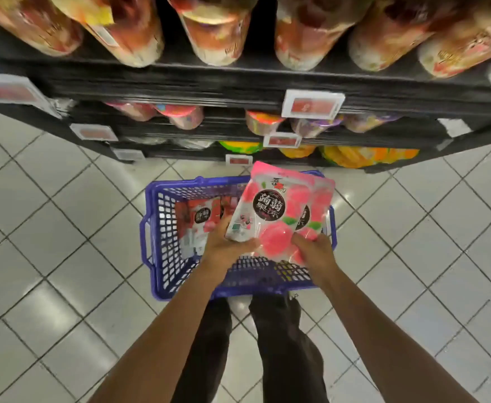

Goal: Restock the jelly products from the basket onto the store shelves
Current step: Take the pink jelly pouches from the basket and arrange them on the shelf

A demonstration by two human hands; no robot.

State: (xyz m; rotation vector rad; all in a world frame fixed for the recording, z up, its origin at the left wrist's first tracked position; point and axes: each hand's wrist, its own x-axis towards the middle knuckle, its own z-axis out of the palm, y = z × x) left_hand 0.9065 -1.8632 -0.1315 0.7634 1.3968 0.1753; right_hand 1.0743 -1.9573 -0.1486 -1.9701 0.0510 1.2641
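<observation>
Bright overhead glare on floor tiles [49,301]; blurred, warped shelves [180,80].

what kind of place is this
Most likely a supermarket aisle: dark shelves stocked with rows of packaged goods, price tags clipped along their edges, and a blue basket on the tiled floor. The left hand and right hand hold pink jelly packs above it.

Tiled floor, blue basket, black shelves
A blue basket [162,228] stands on the pale tiled floor [49,228] just before the foot of the black shelves [180,82], red jelly packs [200,219] lying against its left side; blurred tubs [215,33] line the top shelf, coloured cups [264,122] the next, yellow-orange packs [369,157] the lowest
</observation>
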